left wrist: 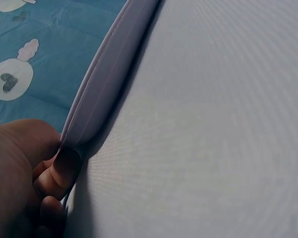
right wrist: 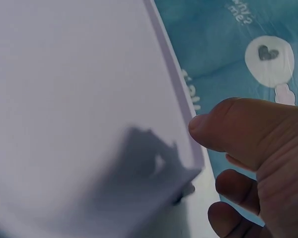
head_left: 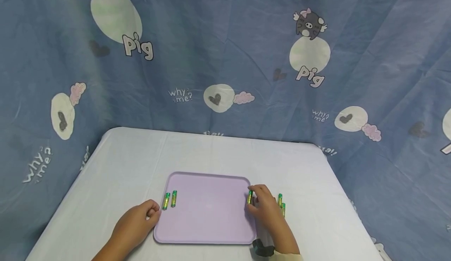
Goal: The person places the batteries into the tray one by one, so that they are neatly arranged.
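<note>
Okay, right hand [head_left: 266,208] has a green-and-gold battery [head_left: 249,197] pinched between thumb and index fingertip, right at the tray's right rim; can't tell if the battery touches the tray. Right wrist view shows the thumb by the rim, battery hidden there. Left hand [head_left: 135,222] has fingers curled at the left rim, thumb and fingers gripping the tray edge per left wrist view.

Lilac tray [head_left: 208,214] sits flat on the worktop, long side running left to right. Inside, near its left rim: two more green-and-gold cells, left cell [head_left: 166,201] and right cell [head_left: 174,198], lying side by side, just apart, long axes roughly near-far.

Outside, just right of the right hand: far spare cell [head_left: 280,199] and near spare cell [head_left: 283,209], partly covered by the hand. Worktop [head_left: 134,155] has a white cover; beyond it, blue pig-print cloth [head_left: 246,57]
</note>
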### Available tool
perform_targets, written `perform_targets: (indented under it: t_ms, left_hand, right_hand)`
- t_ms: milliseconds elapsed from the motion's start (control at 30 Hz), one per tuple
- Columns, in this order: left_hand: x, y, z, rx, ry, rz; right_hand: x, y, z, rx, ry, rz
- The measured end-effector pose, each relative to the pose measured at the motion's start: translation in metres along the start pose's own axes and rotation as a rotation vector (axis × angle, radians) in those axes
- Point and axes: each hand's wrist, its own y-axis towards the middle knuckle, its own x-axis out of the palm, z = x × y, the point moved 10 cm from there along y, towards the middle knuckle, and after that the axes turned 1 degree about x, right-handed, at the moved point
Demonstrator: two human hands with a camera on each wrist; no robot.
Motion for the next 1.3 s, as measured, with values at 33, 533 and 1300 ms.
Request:
perform_targets:
  t_ms: [33, 533, 1300]
  left_hand:
    - [0.0, 0.0, 0.0, 0.001, 0.0, 0.003]
    - [-0.001, -0.001, 0.002, 0.026, -0.001, 0.013]
    - [-0.002, 0.001, -0.001, 0.025, 0.008, 0.02]
  right_hand:
    - [0.001, 0.001, -0.002, -0.005, -0.002, -0.002]
    - [0.022, 0.011, -0.025, -0.074, -0.003, -0.048]
    - [0.052, 0.022, -0.072, -0.164, 0.033, -0.139]
